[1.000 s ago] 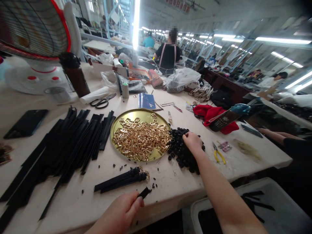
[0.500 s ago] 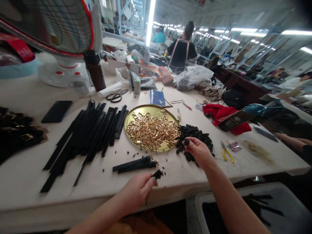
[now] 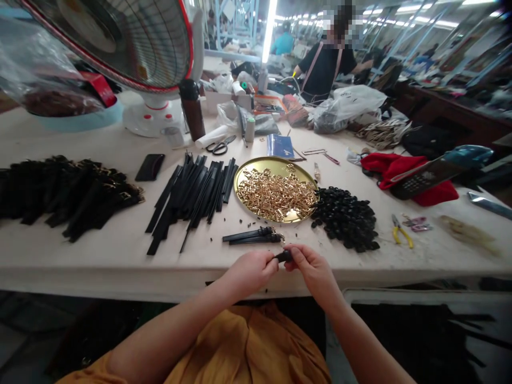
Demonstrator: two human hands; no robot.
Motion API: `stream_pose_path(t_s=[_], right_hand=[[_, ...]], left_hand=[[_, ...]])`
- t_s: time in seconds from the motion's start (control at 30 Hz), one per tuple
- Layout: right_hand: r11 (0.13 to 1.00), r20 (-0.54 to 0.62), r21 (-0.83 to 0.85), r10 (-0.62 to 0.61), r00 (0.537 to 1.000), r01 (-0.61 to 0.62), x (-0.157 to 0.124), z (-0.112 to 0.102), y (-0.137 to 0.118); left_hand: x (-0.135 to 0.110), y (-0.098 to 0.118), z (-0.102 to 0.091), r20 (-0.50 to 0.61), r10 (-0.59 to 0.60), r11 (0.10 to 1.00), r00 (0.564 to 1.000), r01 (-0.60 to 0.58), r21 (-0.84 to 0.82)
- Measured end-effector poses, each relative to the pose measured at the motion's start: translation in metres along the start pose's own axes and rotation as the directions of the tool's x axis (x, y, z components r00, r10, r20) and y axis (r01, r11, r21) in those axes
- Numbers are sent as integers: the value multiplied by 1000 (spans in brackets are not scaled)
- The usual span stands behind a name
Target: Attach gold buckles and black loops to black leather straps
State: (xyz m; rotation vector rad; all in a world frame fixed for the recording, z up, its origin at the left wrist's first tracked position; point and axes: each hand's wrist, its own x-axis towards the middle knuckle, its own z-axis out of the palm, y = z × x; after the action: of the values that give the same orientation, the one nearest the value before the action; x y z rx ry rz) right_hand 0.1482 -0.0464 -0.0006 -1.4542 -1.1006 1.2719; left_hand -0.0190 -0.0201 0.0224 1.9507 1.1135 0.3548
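Near the table's front edge, my left hand (image 3: 256, 272) is closed on a black strap (image 3: 281, 257). My right hand (image 3: 314, 268) pinches a small black loop at the strap's far end; the fingers partly hide it, and I cannot tell whether it sits around the strap. Just beyond both hands lie several black straps with gold buckles (image 3: 253, 236). Behind these, a round gold tray (image 3: 237, 188) holds a heap of gold buckles (image 3: 276, 194). Right of the tray spreads a pile of black loops (image 3: 347, 220). Flat black straps (image 3: 196, 192) lie to its left.
Buckled straps (image 3: 72, 192) are heaped at far left, near a phone (image 3: 150, 167). A fan (image 3: 152, 114), bottle (image 3: 192, 112) and scissors (image 3: 221, 145) stand or lie behind. Yellow-handled pliers (image 3: 401, 233) and a red cloth (image 3: 436, 193) are at right. A co-worker (image 3: 326, 66) stands beyond the table.
My right hand has come from the loop pile to my left hand, bringing a black loop to the strap's end. The camera view has shifted, so the table sits differently in it.
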Motion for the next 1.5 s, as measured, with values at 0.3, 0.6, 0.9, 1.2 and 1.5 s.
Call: stream_pose_path(t_s=[0.3, 0.6, 0.9, 1.2, 1.5], right_hand=[[991, 44, 112, 68, 997, -73, -16, 6, 14], [932, 82, 321, 153, 985, -171, -18, 34, 27], [842, -224, -528, -260, 939, 107, 72, -48, 12], [-4, 28, -1000, -234, 972, 28, 158, -44, 4], [223, 65, -967, -259, 964, 125, 155, -44, -14]], left_hand=[[-9, -7, 0, 260, 3, 972, 966, 58, -227], [-15, -10, -1, 77, -44, 934, 996, 68, -351], [14, -28, -5, 39, -163, 883, 986, 164, -440], [32, -25, -7, 97, -222, 869, 970, 242, -431], [22, -27, -6, 40, -201, 847, 979, 194, -495]])
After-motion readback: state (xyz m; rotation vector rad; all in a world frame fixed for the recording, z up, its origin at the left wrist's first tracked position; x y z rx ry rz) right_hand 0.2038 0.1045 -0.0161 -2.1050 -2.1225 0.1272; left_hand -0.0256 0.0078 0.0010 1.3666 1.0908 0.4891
